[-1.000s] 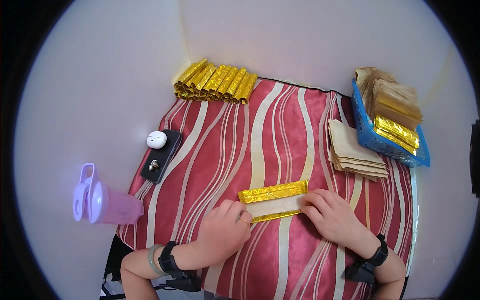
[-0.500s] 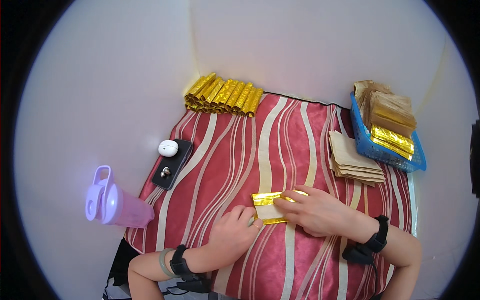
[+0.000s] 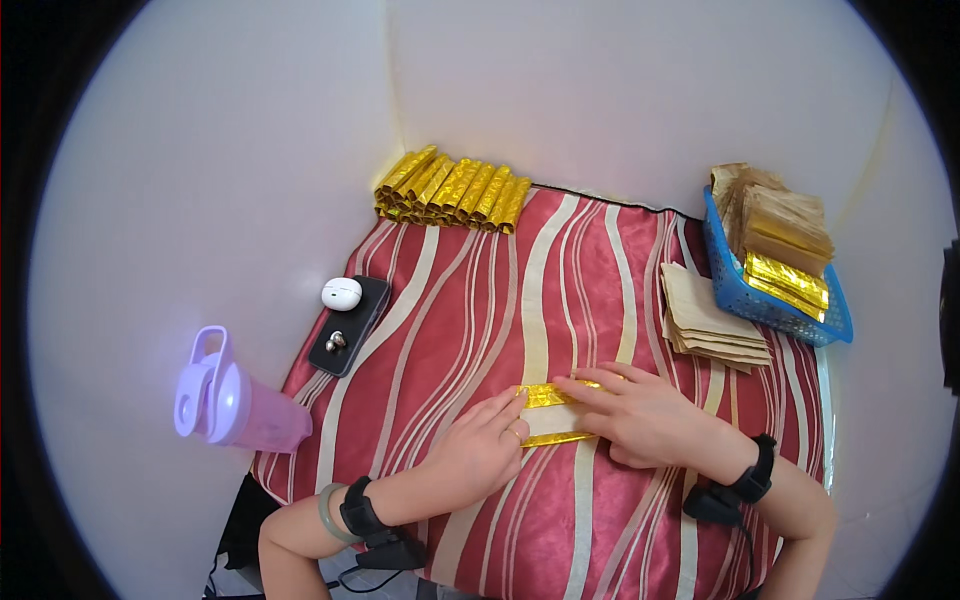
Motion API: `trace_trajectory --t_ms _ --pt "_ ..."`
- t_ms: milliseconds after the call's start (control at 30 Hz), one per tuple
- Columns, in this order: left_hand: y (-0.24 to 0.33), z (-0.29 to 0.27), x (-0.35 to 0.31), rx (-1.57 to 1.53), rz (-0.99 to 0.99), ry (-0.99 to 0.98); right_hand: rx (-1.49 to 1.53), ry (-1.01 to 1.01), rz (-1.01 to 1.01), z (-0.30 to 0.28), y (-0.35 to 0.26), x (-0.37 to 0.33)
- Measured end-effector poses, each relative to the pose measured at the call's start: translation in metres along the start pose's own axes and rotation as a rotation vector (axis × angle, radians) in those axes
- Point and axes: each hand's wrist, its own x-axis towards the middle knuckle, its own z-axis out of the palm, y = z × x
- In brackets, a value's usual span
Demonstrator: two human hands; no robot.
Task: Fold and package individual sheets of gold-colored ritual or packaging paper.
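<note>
A gold foil paper sheet [image 3: 552, 419] lies crosswise near the front of the cloth, its long edges folded in over a pale middle strip. My left hand [image 3: 480, 440], wearing a ring, grips the sheet's left end, fingertips at the far corner; its thumb is hidden. Across the right part rests my right hand [image 3: 640, 412], fingers stretched out and apart along the far gold fold. That hand covers the sheet's right end. At the back left, several rolled gold paper tubes [image 3: 455, 190] are piled up.
A blue basket [image 3: 745, 297] at the right holds stacked brown and gold paper. Beside it lies a fanned stack of tan sheets [image 3: 705, 315]. At the left are a purple bottle [image 3: 255, 410], a black phone [image 3: 362, 320], a white earbud case [image 3: 342, 293] and small earbuds [image 3: 336, 341]. Striped red cloth [image 3: 480, 300] lies underneath.
My left hand has shifted up and right, its fingers moving from the sheet's near left corner to its far left corner. My right hand stays on the sheet, slightly farther right.
</note>
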Motion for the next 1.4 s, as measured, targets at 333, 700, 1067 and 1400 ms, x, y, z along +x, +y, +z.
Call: trace_trajectory --t_ms 333,700,1067,1400 --pt "0.002 -0.005 0.004 -0.040 0.027 -0.009 0.183 0.277 0.397 0.021 -0.017 -0.037" --pt "-0.004 -0.010 0.008 -0.111 0.003 0.012 0.650 0.297 0.425 0.028 0.002 -0.041" --pt "-0.022 -0.012 0.017 -0.559 -0.314 0.082 0.781 0.439 0.546 0.036 0.014 -0.037" --pt "-0.019 -0.009 0.025 -0.397 -0.379 0.067 0.353 0.418 0.553 0.034 0.013 -0.022"
